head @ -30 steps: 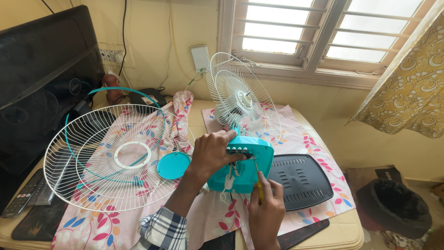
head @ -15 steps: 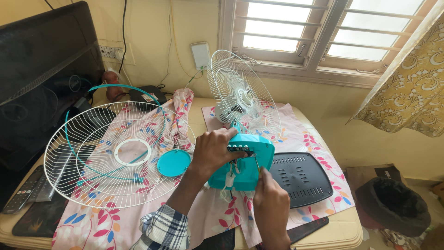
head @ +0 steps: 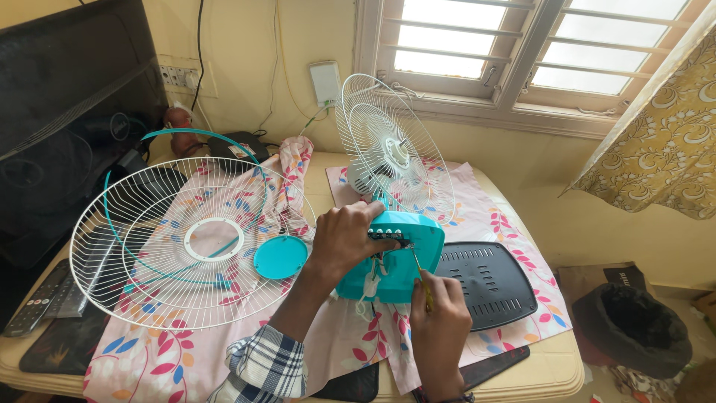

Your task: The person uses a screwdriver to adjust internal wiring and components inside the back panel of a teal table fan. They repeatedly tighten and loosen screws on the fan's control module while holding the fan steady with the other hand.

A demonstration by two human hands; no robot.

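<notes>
While opened up and lying on the cloth: fan base [head: 403, 254], teal, underside turned up, wires showing

Left hand [head: 344, 240]: clamped over top edge of fan base, steadying it

Right hand [head: 440, 321]: closed round a screwdriver [head: 420, 275], yellow handle, tip set into the open base just ahead of the fingers

Done, by the look of it: front grill [head: 190, 242] off and lying flat left of the left hand; round teal cap [head: 280, 257] off, resting just beside that hand; dark bottom cover [head: 485, 282] off, lying right of the right hand

Left, as judged: work inside the base under way; rear grill [head: 391, 145] upright beyond both hands, attached to the fan; nothing refitted yet

Labels and signs: white box [head: 326, 80] on wall far beyond the left hand, print too small to tell; switch plate [head: 177, 76] further left on wall; remote [head: 37, 302] far left at tabletop edge

Cloth [head: 485, 216]: floral, pink, spread over tabletop [head: 556, 369]
</notes>
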